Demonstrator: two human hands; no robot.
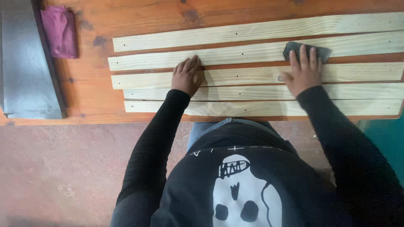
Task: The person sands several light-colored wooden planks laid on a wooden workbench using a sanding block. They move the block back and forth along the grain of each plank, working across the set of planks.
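five pale wooden slats lie side by side on reddish tabletop. left hand flat on the slats. right hand presses dark sanding pad on second slat. magenta cloth far left, beside grey metal piece.

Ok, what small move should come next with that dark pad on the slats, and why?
Probably slide the right hand and the dark sanding pad sideways along the second slat. The pad lies flat under the fingertips there, and the left hand presses the neighbouring slats down, so the wood looks braced for a stroke.
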